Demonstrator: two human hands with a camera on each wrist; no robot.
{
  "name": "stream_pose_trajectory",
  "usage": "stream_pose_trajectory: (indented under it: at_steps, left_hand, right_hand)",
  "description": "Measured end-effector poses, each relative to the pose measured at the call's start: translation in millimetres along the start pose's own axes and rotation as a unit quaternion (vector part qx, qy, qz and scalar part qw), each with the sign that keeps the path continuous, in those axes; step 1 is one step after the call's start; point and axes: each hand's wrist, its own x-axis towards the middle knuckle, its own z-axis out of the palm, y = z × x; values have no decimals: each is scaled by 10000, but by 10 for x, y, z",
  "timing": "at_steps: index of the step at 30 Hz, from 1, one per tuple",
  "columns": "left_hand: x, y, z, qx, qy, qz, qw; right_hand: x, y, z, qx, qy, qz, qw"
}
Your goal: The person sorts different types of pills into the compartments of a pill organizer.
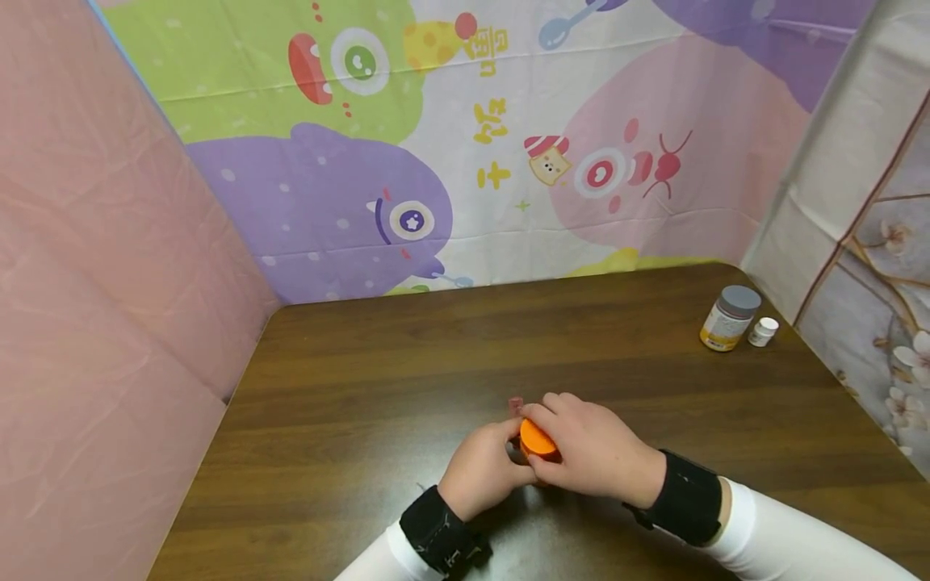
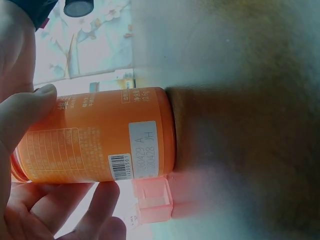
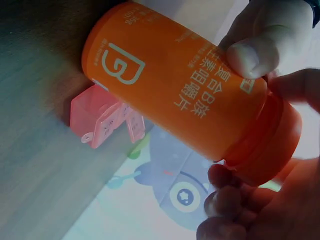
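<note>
An orange pill bottle [image 3: 170, 95] with white lettering stands on the table, its label and barcode sticker facing the left wrist camera. My left hand [image 1: 479, 470] holds the bottle near its upper part, thumb on one side and fingers on the other. At the top, my right hand [image 1: 601, 448] grips the orange cap [image 1: 538, 436] between thumb and fingers; the cap sits over the bottle's neck. Just behind the bottle is a small translucent pink pill box [image 3: 107, 115] with a raised lid [image 3: 135, 125], partly hidden by my right fingers in the head view.
A larger bottle with a grey lid [image 1: 729, 317] and a small white bottle [image 1: 763, 332] stand at the table's far right corner. The brown wooden table [image 1: 363, 387] ends at a cartoon-patterned cloth [image 1: 501, 242] behind and a pink cloth [image 1: 109, 323] at left.
</note>
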Motion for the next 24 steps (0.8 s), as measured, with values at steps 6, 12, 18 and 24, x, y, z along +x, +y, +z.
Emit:
stream_pose_trajectory:
  at_steps: [6, 12, 18, 24]
  left_hand:
    - [-1, -11, 10, -159, -76, -25, 9998]
    - [23, 7, 18, -324, -162, -134, 9993]
    - [33, 32, 20, -394, -126, -222, 9989]
    - [27, 31, 18, -354, -123, -265, 9989]
  right_hand:
    - [-7, 49, -94, 399, 174, -431, 9981]
    - [-79, 125, -202, 988, 134, -218, 9948]
    - [-267, 317, -200, 1157, -12, 671, 9910]
    - [-443, 533, -127, 970, -449, 1572, 9818]
